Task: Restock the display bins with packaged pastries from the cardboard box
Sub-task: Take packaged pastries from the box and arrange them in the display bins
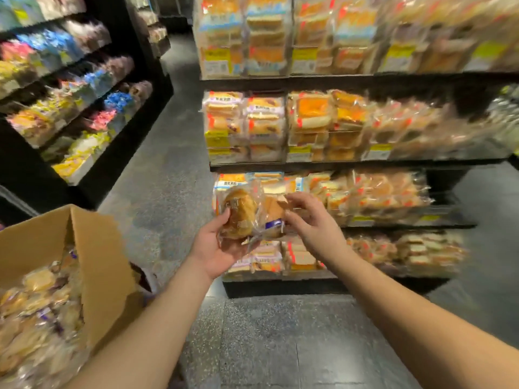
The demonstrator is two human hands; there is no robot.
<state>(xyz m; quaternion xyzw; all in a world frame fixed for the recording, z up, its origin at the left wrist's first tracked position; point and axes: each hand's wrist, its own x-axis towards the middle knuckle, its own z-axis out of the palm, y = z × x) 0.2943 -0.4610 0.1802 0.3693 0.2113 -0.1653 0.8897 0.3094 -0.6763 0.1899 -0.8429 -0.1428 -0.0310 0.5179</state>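
My left hand [216, 248] grips a clear-wrapped golden pastry [238, 213] from below, palm up. Right beside it, my right hand [311, 223] pinches a second wrapped pastry [271, 213] with a blue label. Both packs are held in the air in front of the third tier of display bins [365, 197], at its left end. At the lower left stands the open cardboard box [92, 248], filled with several more wrapped pastries [39, 310].
The bakery display [323, 122] has several tiers of bins full of packaged bread and cakes, with yellow price tags. A black candy shelf [70, 102] lines the left side of the aisle. Grey speckled floor [266, 332] lies between box and display.
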